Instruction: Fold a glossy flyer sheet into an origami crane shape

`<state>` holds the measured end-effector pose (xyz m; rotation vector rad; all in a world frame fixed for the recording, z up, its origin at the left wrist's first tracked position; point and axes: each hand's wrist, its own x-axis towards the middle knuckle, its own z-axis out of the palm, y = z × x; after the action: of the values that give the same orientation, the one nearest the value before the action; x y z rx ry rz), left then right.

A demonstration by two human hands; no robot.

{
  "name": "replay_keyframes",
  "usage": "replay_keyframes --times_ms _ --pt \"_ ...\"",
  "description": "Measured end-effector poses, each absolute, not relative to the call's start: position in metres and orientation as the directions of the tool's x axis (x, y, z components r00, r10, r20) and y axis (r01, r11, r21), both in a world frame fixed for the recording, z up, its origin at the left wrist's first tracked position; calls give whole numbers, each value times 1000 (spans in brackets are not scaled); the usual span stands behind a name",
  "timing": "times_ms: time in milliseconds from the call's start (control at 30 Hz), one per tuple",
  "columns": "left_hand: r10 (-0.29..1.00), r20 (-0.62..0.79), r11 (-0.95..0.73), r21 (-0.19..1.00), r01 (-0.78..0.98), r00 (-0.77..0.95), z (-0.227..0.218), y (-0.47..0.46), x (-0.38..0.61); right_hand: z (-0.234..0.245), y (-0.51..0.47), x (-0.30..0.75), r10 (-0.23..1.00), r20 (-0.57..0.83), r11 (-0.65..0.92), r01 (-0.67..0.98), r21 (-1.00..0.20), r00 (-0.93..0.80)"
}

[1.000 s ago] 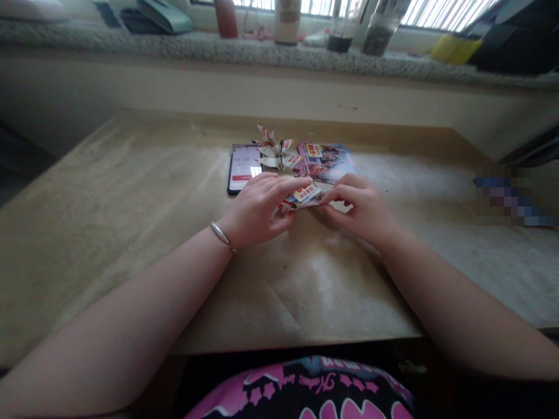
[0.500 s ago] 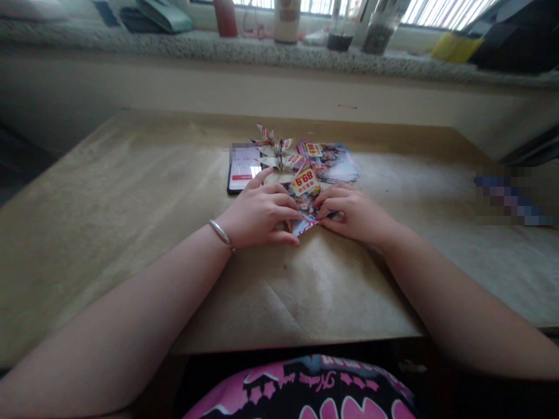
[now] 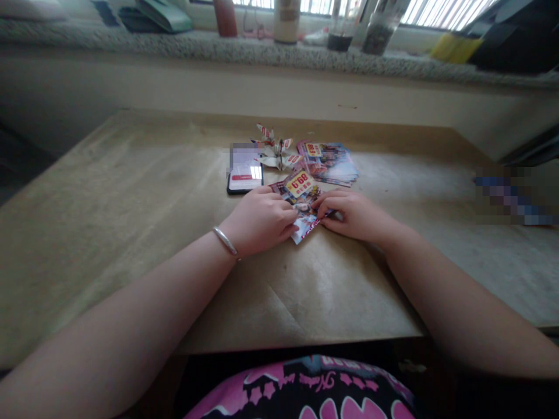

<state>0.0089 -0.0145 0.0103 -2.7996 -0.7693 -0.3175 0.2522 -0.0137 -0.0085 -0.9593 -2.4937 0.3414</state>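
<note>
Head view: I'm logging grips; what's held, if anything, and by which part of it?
The paper: the right hand pinches its right edge; the left hand touches its left side, grip unclear.

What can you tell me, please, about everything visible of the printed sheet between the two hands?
The printed sheet looks like smooth, thin paper, with a colourful picture and red digits on a yellow label. It lies at a slant on the table, one corner towards the camera. The left hand touches its left side, the right hand its right edge. Both hide parts of it.
</note>
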Motion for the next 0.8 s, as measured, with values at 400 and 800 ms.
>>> replay_keyframes --times_ms 400,800 --pt "456 198 -885 -7 466 868 5 -10 8 -16 -12 249 734 352 679 622 -390 -580" --pt "434 220 -896 1 445 874 2 -8 8 -20 -10 245 782 386 621 663 -417 -489"
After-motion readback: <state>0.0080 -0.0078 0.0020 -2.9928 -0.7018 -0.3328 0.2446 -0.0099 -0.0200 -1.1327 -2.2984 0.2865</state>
